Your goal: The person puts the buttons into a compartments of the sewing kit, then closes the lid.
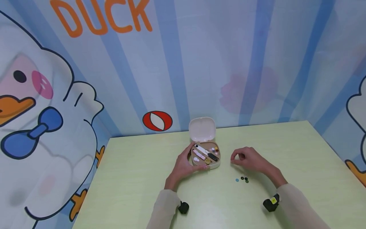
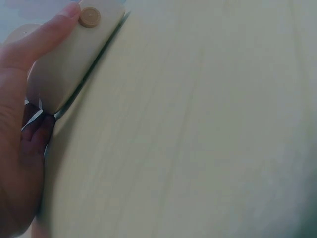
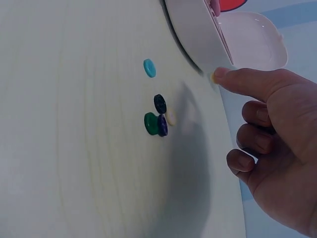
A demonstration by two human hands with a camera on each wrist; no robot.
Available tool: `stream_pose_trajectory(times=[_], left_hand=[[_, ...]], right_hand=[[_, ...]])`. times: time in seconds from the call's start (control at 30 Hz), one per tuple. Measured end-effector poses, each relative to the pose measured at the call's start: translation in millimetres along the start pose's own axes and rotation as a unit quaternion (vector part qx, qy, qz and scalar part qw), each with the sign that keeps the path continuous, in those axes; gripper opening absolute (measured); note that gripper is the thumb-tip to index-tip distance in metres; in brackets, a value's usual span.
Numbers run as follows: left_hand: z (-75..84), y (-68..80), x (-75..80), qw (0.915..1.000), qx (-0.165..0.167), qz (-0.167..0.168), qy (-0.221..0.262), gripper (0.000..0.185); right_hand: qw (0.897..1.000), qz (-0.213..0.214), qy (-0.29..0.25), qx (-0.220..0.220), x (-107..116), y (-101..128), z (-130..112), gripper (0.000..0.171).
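Note:
A small pale sewing-kit-like case [image 1: 215,166] sits on the table with its lid [image 1: 202,129] raised at the back. My left hand [image 1: 183,166] grips its left side, thumb along the front wall beside a round tan clasp [image 2: 89,17]. Inside lie a white-and-black tool [image 1: 206,152], a pink-and-white piece [image 1: 199,154], a gold round piece [image 1: 207,161] and small buttons [image 1: 215,150]. To the right of the case, my right hand [image 1: 251,159] pinches a small yellow button [image 3: 213,78] between thumb and forefinger, the other fingers curled.
Several loose buttons lie on the table near the right hand: a light blue button [image 3: 149,68], a dark one [image 3: 160,104], a green one [image 3: 151,124], a purple one [image 3: 163,125] and a pale one [image 3: 171,117]. A duck-printed backdrop [image 1: 200,63] stands along the table's back edge.

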State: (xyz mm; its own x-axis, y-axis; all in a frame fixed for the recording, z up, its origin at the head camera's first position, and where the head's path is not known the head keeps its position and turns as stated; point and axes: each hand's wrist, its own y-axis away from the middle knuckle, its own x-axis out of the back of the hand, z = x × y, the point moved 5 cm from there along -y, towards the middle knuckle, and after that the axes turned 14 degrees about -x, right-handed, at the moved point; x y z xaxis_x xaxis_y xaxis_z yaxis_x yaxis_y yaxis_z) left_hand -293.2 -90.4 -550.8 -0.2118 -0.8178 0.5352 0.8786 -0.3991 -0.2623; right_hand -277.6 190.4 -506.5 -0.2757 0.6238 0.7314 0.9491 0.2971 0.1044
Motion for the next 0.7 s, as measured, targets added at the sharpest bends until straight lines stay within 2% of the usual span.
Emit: stream_pose_trajectory(times=[0.3,0.53,0.7], left_hand=[[0.5,0.5,0.9,1.0,0.005,0.0,-0.002,0.117],[0.0,0.5,0.9,1.0,0.006,0.001,-0.003,0.117],[-1.0,-0.1,-0.4,1.0,0.002,0.003,-0.003,0.116]], right_hand=[[1.0,0.008,-0.011,0.014,0.4,-15.6,-10.6,0.003],[0.999,0.013,-0.034,0.003,0.6,-26.8,-18.4,0.003],[0.998,0.021,-0.047,-0.021,-1.0,-34.0,-21.5,0.004]])
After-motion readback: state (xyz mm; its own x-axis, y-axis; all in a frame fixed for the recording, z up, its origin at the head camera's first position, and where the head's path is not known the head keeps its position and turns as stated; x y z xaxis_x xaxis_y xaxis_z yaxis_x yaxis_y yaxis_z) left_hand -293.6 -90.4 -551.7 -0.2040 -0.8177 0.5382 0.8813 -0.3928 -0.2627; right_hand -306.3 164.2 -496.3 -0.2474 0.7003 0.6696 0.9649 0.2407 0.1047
